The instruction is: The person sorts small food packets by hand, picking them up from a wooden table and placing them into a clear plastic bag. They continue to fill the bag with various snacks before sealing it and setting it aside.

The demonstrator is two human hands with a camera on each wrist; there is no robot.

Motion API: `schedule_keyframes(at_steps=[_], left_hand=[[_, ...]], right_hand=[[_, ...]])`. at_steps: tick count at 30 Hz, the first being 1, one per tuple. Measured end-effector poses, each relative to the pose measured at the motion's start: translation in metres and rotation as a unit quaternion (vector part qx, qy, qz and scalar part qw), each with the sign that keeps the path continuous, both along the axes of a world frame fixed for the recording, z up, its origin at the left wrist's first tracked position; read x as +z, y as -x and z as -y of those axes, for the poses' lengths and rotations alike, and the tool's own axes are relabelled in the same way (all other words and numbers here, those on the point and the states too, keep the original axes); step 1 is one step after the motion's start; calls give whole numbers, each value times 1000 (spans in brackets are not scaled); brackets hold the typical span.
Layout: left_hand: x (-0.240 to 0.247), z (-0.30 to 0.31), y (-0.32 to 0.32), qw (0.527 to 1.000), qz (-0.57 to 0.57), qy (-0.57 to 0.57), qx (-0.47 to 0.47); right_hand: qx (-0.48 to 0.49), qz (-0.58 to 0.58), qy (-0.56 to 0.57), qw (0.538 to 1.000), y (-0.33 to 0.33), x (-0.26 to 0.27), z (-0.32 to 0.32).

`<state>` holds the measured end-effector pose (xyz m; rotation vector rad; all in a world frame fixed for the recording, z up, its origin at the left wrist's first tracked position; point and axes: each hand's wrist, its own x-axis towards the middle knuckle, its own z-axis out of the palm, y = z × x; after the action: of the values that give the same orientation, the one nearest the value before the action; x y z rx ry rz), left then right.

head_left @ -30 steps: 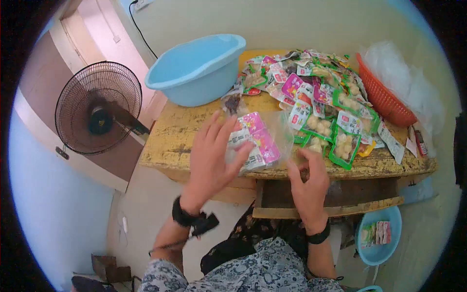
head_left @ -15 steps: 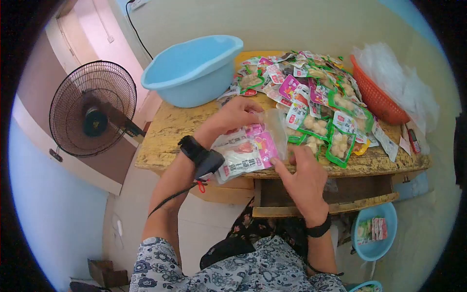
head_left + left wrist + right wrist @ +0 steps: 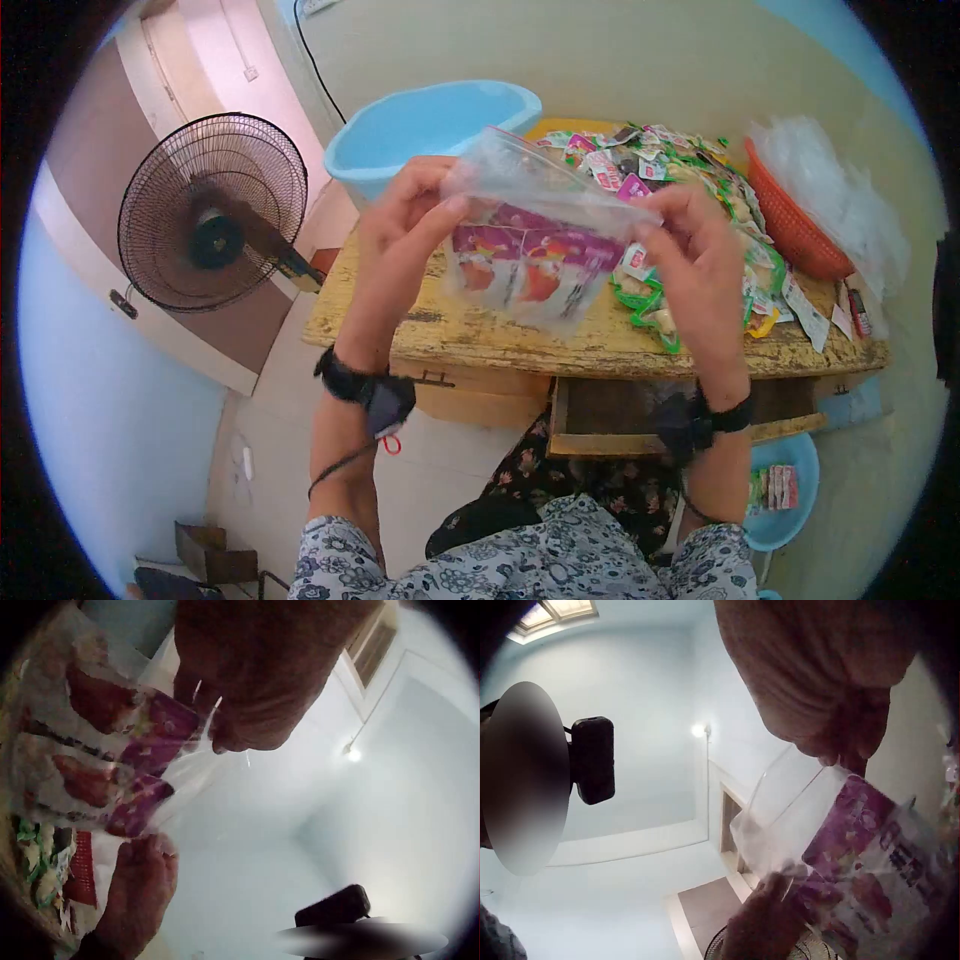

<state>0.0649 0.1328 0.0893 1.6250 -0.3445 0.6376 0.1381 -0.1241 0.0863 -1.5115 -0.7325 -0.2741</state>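
Note:
Between both hands a clear plastic zip bag (image 3: 515, 165) hangs above the front of the table. Inside it two purple-and-white food packets (image 3: 545, 270) lie side by side, each with a reddish picture. At the bag's upper left edge my left hand (image 3: 400, 225) pinches the plastic between thumb and fingers. The upper right corner is pinched by my right hand (image 3: 700, 270). Both wrist views show the bag (image 3: 787, 806) stretched between the two hands, its purple packets (image 3: 154, 731) showing through the plastic.
Behind the hands stands a light-blue basin (image 3: 430, 115) on the worn yellow table (image 3: 400, 325). A pile of food packets (image 3: 690, 155) covers the table's right half, beside a red basket (image 3: 795, 220) and white plastic bags (image 3: 825, 165). The drawer (image 3: 620, 440) below is pulled out. A fan (image 3: 215, 215) stands left.
The bag with the packets lay on the table and is now lifted and hanging upright. Both hands have risen with it and now pinch its top at either side.

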Motion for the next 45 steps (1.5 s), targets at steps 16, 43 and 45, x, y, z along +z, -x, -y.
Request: schedule_keyframes(at_steps=[16,43,45], left_hand=[[-37,-8,-6,999,-8,24,-32],[-15,-9,-3,988,65,141,-22],[-14,-7,-6,983,97,148,-38]], right_hand=[[67,99,36,992,-34,1,-20],[151,31,58,986,-48,-4,-12],[134,67,85,985,-54,-10,-9]])
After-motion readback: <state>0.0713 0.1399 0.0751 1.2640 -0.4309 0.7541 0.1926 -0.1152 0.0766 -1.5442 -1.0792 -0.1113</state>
